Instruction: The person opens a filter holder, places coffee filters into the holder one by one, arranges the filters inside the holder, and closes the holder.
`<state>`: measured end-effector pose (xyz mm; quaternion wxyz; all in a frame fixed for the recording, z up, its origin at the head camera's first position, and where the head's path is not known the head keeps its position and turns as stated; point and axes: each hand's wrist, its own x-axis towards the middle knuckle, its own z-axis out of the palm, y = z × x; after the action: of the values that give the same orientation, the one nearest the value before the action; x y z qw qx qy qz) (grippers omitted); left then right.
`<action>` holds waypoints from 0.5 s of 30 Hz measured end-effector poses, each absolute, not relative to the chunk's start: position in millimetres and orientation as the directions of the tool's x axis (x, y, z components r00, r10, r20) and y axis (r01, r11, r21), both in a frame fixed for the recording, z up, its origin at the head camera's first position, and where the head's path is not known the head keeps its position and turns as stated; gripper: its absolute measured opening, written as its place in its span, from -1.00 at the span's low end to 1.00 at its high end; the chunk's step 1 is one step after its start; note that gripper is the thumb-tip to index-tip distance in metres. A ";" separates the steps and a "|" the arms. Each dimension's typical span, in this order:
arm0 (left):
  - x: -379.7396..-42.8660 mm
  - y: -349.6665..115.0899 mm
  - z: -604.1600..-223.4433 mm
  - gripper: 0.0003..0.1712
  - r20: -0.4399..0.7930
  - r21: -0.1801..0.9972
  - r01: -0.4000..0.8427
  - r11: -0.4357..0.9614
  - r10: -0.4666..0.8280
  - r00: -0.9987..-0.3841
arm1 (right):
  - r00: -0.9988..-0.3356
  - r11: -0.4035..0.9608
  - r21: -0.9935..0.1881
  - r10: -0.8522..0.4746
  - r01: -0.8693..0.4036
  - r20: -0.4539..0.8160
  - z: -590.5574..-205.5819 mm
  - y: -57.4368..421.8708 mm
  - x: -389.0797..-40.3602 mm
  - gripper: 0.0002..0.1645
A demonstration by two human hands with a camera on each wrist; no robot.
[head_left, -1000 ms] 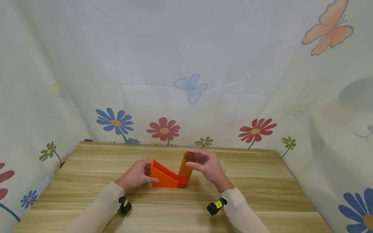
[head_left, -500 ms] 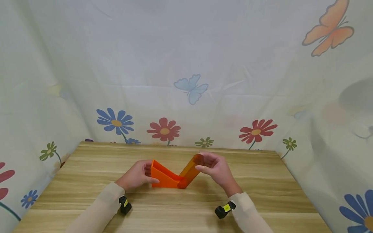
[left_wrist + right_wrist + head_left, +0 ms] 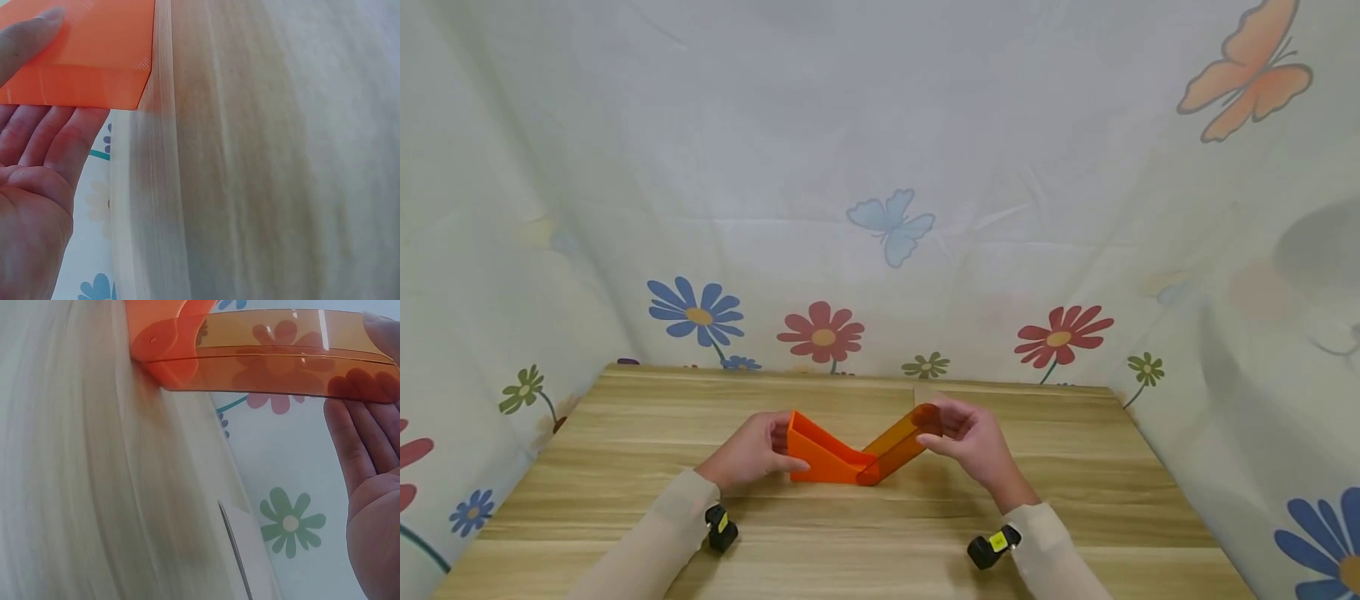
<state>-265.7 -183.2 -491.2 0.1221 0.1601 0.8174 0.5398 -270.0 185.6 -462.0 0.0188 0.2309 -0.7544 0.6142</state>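
Observation:
An orange plastic case (image 3: pixel 826 457), wedge-shaped and hollow at the top, stands on the wooden table (image 3: pixel 820 542). A see-through amber lid (image 3: pixel 898 446) is hinged at its low right end and slants up to the right, swung away from the body. My left hand (image 3: pixel 748 454) grips the tall left end of the case, thumb on the near face and fingers behind. With thumb in front and fingers behind, my right hand (image 3: pixel 973 442) pinches the lid's free end; those fingers show through the amber plastic in the right wrist view. The case's underside is hidden.
A floral cloth (image 3: pixel 880 292) rises behind the table and at both sides. In the right wrist view, a thin pale flat piece with a dark edge (image 3: pixel 234 550) lies near the table's far edge. Black wrist cameras (image 3: pixel 721 529) hang below both sleeves.
The lid has swung down to the right, from steeply upright to a lower slant. My right hand has moved right and slightly down with it. The left hand and case have stayed put.

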 end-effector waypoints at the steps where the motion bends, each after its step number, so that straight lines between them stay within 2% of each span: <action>1: -265.5 -183.2 -491.1 -0.44 -0.026 0.921 0.131 0.367 0.394 -0.919 | -0.894 0.139 -0.919 -0.324 -0.368 0.309 -462.5 186.3 -269.7 -0.45; 15: -265.7 -182.9 -491.8 -0.43 -0.024 0.908 0.140 0.396 0.382 -0.924 | -0.904 0.153 -0.922 -0.307 -0.355 0.297 -470.1 195.2 -267.1 -0.48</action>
<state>-265.7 -182.9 -491.8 0.1151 0.1578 0.8274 0.5266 -267.1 195.2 -470.1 0.0197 0.2182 -0.7589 0.6132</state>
